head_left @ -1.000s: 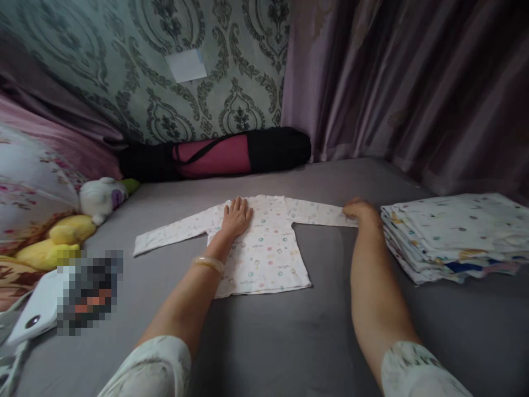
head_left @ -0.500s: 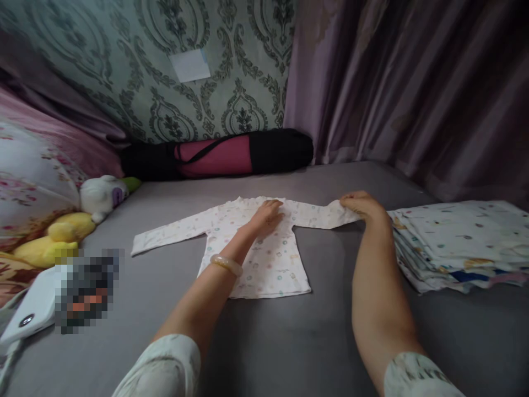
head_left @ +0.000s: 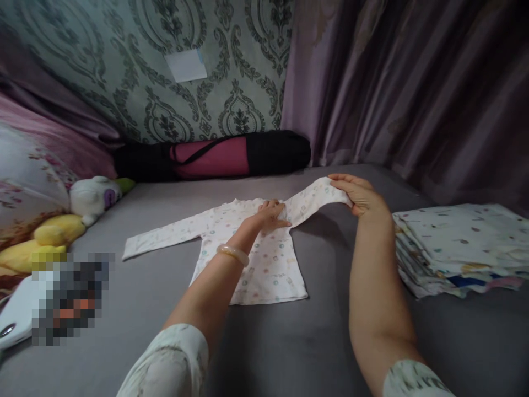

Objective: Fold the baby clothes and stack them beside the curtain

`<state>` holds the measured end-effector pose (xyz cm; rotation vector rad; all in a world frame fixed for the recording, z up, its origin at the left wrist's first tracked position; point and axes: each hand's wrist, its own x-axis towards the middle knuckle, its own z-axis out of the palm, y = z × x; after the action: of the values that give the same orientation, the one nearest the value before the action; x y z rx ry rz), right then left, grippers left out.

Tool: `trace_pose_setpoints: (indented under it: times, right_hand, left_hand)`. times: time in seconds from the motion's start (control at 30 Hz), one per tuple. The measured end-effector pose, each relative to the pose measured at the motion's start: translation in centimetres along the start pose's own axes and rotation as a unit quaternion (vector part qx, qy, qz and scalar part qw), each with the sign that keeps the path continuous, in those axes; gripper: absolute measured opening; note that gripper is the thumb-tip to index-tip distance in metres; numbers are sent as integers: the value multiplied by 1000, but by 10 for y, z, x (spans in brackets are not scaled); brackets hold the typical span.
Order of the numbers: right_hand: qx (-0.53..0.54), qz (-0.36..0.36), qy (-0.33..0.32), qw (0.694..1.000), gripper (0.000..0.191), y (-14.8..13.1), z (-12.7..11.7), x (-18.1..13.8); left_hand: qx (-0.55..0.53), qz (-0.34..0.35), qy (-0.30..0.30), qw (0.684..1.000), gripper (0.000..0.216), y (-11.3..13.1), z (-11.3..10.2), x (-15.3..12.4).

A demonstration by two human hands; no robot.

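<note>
A small white long-sleeved shirt [head_left: 268,264] with a coloured print lies flat on the grey bed sheet [head_left: 289,342]. My left hand [head_left: 270,215] presses on the shirt near its right shoulder, fingers curled on the cloth. My right hand [head_left: 357,194] pinches the end of the shirt's right sleeve [head_left: 314,198] and holds it lifted off the bed. The left sleeve [head_left: 161,237] lies stretched out flat to the left.
A stack of folded printed cloths [head_left: 458,248] lies at the right. A black and pink rolled bag [head_left: 215,157] rests against the patterned wall. Plush toys [head_left: 93,196] and a floral pillow [head_left: 28,182] are at the left. Purple curtains [head_left: 413,88] hang behind.
My right hand has lifted the right sleeve off the bed and moved it up and left. My left hand slid from the chest of the shirt to the right shoulder.
</note>
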<state>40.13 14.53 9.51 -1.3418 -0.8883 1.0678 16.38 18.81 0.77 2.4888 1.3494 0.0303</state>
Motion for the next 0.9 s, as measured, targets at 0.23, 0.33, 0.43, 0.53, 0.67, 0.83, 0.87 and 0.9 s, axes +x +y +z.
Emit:
trace_pose_setpoints:
  times: [0.23, 0.33, 0.43, 0.53, 0.67, 0.83, 0.87, 0.9]
  right_hand:
    - [52, 18, -59, 997, 18, -1, 41, -7]
    - [77, 57, -69, 993, 18, 1, 61, -13]
    - [80, 82, -67, 991, 16, 6, 74, -15]
    - [77, 81, -59, 992, 16, 15, 83, -11]
    - [63, 81, -74, 992, 13, 30, 99, -9]
    - [40, 84, -195, 976, 27, 48, 131, -28]
    - [46, 94, -246, 964, 37, 50, 136, -33]
    - [53, 108, -290, 949, 46, 51, 140, -37]
  left_hand:
    - [8, -10, -49, 999, 95, 2, -16, 17]
    - [0, -19, -48, 999, 91, 5, -18, 18]
    - [-44, -6, -11, 999, 81, 1, -16, 13]
    - [-173, -11, 50, 983, 70, -11, -12, -3]
    - [-429, -97, 127, 889, 56, -31, -11, -44]
    - [-665, -182, 185, 701, 46, -50, -14, -89]
    - [-691, -195, 184, 671, 50, -53, -14, -94]
    - [-710, -208, 183, 648, 54, -56, -13, -97]
